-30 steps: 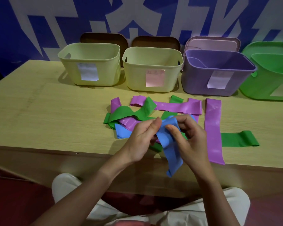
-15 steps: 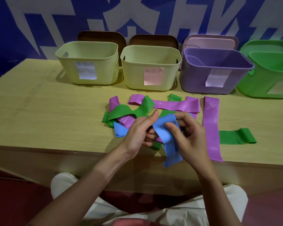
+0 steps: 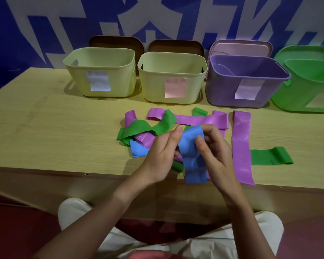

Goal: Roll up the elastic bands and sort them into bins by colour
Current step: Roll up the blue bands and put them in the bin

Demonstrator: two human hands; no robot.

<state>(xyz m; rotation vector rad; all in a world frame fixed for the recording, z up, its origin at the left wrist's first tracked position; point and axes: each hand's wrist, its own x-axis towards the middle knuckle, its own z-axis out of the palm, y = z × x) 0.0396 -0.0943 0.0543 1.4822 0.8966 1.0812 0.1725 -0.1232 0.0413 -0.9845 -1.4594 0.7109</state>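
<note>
Left hand (image 3: pixel 160 156) and right hand (image 3: pixel 216 153) close together, fingers (image 3: pixel 200 144) pinching

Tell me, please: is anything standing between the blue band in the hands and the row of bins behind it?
Nothing upright does. Both hands, left hand and right hand, hold the blue band. Between it and the bins only flat purple bands and green bands lie on the table.

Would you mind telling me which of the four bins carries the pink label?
The second bin from the left, pale yellow; its label is pink, the others look white.
</note>
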